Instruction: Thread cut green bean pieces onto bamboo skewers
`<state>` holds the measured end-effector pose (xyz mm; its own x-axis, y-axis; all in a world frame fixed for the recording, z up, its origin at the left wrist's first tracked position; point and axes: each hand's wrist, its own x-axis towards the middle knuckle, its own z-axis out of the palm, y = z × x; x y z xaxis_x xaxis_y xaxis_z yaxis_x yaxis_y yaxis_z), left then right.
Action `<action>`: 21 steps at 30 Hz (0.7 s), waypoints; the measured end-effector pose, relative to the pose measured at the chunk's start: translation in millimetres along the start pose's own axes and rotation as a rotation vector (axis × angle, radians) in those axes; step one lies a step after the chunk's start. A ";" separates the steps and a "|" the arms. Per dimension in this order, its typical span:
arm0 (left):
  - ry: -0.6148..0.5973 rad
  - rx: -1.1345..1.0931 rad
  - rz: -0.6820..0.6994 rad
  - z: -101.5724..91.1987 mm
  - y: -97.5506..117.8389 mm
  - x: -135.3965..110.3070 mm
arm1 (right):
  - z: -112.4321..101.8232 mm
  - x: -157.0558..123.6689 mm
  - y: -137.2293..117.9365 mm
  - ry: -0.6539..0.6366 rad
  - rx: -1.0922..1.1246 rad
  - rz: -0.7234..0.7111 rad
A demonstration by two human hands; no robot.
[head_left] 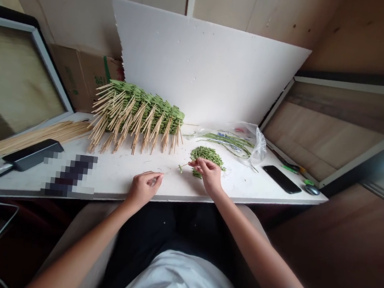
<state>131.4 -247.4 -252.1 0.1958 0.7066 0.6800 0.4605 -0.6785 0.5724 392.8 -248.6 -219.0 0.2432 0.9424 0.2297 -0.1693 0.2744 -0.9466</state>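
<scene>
My left hand point(143, 186) rests at the front edge of the white table point(122, 173), fingers pinched on the near end of a thin bamboo skewer point(171, 170). My right hand point(209, 173) is closed on a short green bean piece at the skewer's far end, where a green bit point(180, 167) sits on the tip. Just behind my right hand lies a small pile of cut green bean pieces point(208, 154). Further back on the left lies a big stack of finished bean skewers point(136, 114).
A bundle of bare skewers point(40, 134) lies at the left beside a black box point(33, 153). A plastic bag with long green beans point(234, 142) sits behind the pile. A black phone point(281, 178) lies at the right. A white foam board point(204, 67) leans against the wall.
</scene>
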 end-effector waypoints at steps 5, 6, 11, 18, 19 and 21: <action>-0.005 -0.031 -0.015 0.7 0.3 0.3 | -2.6 5.2 2.5 0.028 0.075 0.017; -0.004 -0.035 -0.016 1.0 0.1 0.2 | -2.8 5.9 2.1 0.032 0.082 0.019; -0.002 -0.058 -0.019 1.9 -0.9 -0.8 | -2.4 4.6 -8.5 0.001 -0.021 -0.009; 0.004 -0.063 0.008 1.6 0.0 -1.4 | 1.8 -1.2 -16.7 -0.071 -0.090 -0.040; 0.006 -0.062 0.015 1.2 0.7 -1.2 | 2.9 -1.9 -15.8 -0.062 -0.078 -0.035; 0.010 -0.055 0.029 0.3 1.9 -0.8 | 5.3 -3.3 -13.4 -0.038 -0.051 -0.026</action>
<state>132.3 -249.2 -251.7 0.1993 0.6848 0.7010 0.4068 -0.7086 0.5766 389.2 -254.4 -205.9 0.2098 0.9420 0.2619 -0.1139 0.2896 -0.9503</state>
